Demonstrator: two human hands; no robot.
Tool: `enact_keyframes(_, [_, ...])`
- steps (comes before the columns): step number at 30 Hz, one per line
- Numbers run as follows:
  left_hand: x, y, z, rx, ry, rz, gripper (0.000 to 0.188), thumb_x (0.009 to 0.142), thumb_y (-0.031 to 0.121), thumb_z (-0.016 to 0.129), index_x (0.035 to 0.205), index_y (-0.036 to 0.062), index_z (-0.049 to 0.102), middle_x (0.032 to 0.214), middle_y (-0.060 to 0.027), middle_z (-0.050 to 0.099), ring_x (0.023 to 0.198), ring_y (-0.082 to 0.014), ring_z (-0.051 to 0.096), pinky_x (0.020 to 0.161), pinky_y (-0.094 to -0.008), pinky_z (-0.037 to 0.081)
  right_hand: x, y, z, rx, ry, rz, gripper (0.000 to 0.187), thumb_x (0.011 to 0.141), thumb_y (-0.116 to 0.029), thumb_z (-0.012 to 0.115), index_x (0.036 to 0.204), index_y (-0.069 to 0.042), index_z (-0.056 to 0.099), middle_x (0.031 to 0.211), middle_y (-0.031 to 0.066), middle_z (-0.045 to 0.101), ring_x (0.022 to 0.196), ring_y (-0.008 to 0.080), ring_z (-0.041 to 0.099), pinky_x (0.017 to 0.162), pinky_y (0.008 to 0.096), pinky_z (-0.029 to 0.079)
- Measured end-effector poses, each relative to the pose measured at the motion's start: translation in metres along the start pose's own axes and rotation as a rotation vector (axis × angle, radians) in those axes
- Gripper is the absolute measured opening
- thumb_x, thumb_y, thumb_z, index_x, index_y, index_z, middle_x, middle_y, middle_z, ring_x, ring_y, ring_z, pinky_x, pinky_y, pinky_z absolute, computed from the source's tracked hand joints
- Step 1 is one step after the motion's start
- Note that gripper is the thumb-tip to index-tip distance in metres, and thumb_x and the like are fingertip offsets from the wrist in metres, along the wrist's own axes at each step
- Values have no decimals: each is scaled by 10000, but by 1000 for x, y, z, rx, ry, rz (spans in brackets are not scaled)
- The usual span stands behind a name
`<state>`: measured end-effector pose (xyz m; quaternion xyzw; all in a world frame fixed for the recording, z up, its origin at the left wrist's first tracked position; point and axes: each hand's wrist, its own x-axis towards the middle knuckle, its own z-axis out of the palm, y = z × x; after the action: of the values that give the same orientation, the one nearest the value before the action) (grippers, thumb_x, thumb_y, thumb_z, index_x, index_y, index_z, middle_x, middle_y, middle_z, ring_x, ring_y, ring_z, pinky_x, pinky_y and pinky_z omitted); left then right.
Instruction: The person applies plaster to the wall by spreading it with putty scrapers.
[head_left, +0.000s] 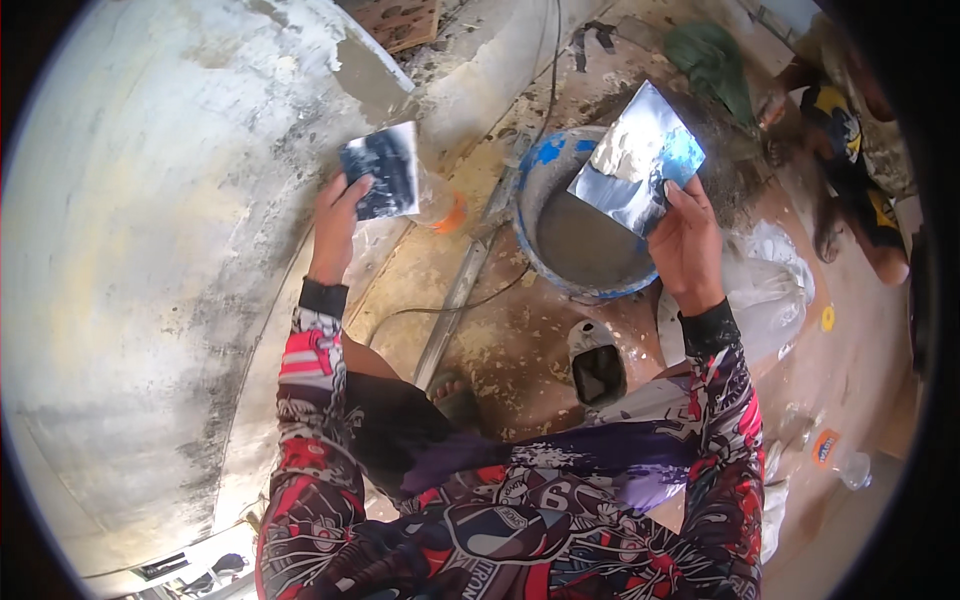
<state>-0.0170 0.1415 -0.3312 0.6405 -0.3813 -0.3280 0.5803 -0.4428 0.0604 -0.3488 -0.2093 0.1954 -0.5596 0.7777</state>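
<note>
My left hand (338,222) is closed on the lower left edge of a small, shiny flat metal plate (385,175), whose face looks dark with a bright edge. In my right hand (688,238) I grip a larger shiny metal sheet (640,150) by its lower corner, thumb on top. That sheet is tilted above the far side of a round, blue-rimmed tub (527,225), which contains grey-brown watery stuff (590,240). The two plates are apart. An orange and clear item (447,213), blurred, lies just beyond the small plate.
A patchy plastered wall (150,230) fills the left. A cut plastic container (598,372) stands near my legs. Around the tub are a dark cable (555,70), a metal bar (445,335), a white bag (770,290) and a green sack (710,65). Another person (850,150) is at the right.
</note>
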Motion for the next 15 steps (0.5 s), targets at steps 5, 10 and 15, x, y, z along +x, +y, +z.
enact_keyframes(5, [29,-14,3,271,-180,-45,200,893,162,710,1009,0,728,892,-8,714,762,-89,638,740,-264,504,-2,6,10,-44,-38,11,407,980,14,449,1384,0,495,1317,88,617,1223,199,589,1065,369,452])
enact_keyframes(10, [32,-9,20,701,-286,419,261,801,187,720,968,-14,724,1131,-143,678,934,-274,668,816,-347,509,-8,7,-2,-71,-2,36,426,976,28,437,1398,-4,483,1342,92,605,1232,206,590,1082,377,453])
enact_keyframes(15, [30,-3,12,760,-315,481,254,808,214,705,940,-2,724,1088,-168,628,892,-335,633,793,-400,495,-6,14,11,-82,-58,68,426,974,28,435,1396,-14,480,1343,88,602,1230,203,592,1074,376,463])
